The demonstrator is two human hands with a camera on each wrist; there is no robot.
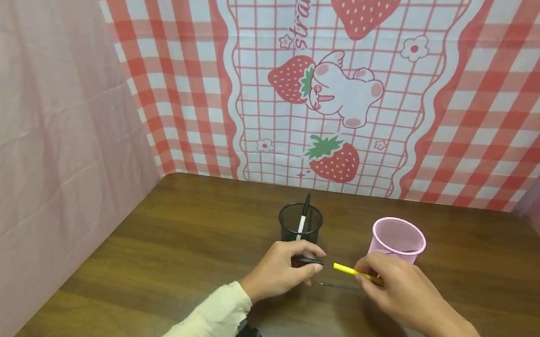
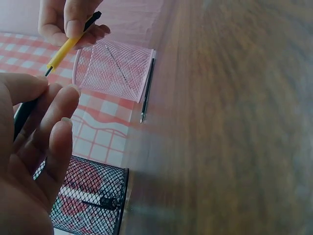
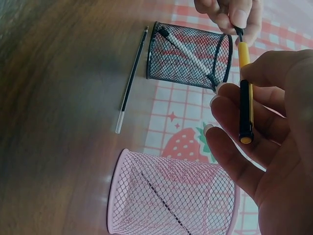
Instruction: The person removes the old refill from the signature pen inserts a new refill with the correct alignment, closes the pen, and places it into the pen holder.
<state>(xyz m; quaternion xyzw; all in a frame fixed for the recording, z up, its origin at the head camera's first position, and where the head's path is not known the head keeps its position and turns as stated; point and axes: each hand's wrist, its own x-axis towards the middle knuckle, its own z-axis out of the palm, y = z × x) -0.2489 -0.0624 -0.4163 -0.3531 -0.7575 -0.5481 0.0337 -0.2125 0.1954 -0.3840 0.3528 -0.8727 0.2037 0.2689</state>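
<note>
My left hand [image 1: 281, 269] pinches the black front part [image 2: 23, 115] of a pen between thumb and fingers. My right hand [image 1: 401, 290] holds the pen's yellow barrel [image 1: 345, 269], whose back end is black with a clip [image 3: 246, 112]. Between the two parts a short stretch of thin dark refill shows, reaching toward the barrel's mouth. Both parts are in line, held above the table. Below the hands a separate ink refill [image 3: 129, 81] lies on the wood, dark with a clear end.
Behind my left hand stands a black mesh cup [image 1: 287, 230] holding a black-and-white pen [image 1: 303, 217]. A pink mesh cup [image 1: 375, 243] stands behind my right hand, with a thin dark stick [image 3: 164, 200] inside. The brown table [image 1: 147, 255] ends at a checked strawberry cloth [image 1: 171, 90].
</note>
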